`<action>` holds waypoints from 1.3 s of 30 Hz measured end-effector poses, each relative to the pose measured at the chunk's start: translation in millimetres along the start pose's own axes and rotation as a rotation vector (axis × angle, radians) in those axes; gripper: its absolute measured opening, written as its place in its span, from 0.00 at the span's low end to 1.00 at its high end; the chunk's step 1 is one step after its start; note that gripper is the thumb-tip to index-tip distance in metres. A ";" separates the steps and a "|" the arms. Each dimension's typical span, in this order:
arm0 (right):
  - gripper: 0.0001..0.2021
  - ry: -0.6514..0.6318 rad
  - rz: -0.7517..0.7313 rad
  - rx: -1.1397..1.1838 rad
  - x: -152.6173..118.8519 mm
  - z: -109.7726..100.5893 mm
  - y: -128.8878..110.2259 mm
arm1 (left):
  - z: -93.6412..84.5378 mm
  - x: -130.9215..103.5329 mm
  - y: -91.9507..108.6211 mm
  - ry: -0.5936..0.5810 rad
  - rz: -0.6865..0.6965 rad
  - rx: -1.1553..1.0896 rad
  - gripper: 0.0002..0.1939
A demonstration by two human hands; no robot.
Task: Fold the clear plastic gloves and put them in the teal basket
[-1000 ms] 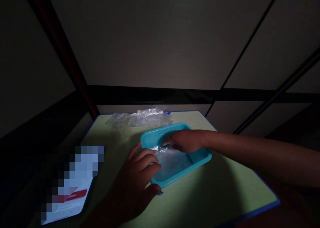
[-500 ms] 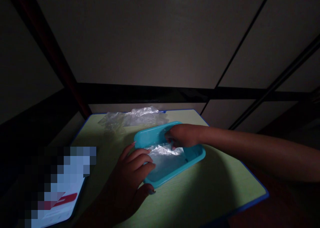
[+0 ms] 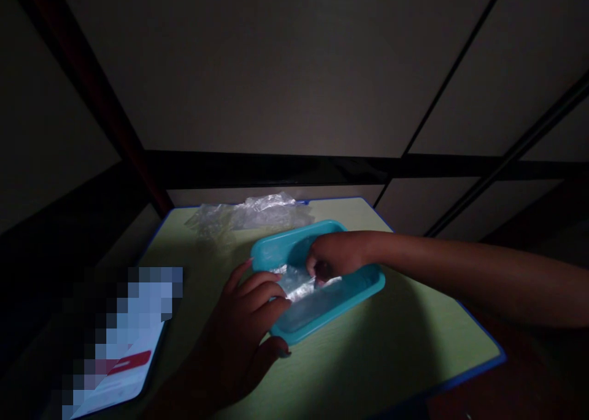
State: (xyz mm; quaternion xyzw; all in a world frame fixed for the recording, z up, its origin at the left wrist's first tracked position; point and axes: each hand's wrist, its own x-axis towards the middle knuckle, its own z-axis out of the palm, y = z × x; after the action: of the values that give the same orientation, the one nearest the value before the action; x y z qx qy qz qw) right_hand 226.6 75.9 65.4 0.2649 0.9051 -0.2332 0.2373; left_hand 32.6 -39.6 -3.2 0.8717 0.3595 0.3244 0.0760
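Two bare hands, one turquoise tray, centre of the frame, on a pale green table [image 3: 368, 349] with blue edging.

Item: turquoise tray [image 3: 280, 248], oblong, rounded corners, set at a slant.
Item: clear plastic film [image 3: 301, 291], shiny and creased, lying inside the tray between the hands.
Item: left hand [image 3: 246, 318], lower centre; fingers spread and bent over the tray's left end, tips inside, thumb outside near the rim. Whether they press the film cannot be told.
Item: right hand [image 3: 338, 254], entering from the right of the frame; fingers curled down inside the tray at the film. Whether they pinch it is hidden.
Item: crumpled clear plastic [image 3: 269, 211], far edge of the table.
Item: phone [image 3: 122, 386], screen lit, lower left.

Condition notes: light is dim, so a film edge could easily be missed. A hard tug by the right hand might crease or tear thin film; a slack left hand could let the tray slide or tip under that pull.
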 end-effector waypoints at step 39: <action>0.19 0.097 0.089 -0.034 -24.0 -0.2 -2.6 | -3.6 3.9 5.1 0.000 -0.036 -0.040 0.33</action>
State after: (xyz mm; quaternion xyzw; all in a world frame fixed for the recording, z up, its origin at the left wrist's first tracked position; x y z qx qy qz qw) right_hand 243.0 65.2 79.6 0.3118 0.9066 -0.1939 0.2079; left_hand 35.4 -40.9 3.4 0.8633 0.3686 0.3301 0.0993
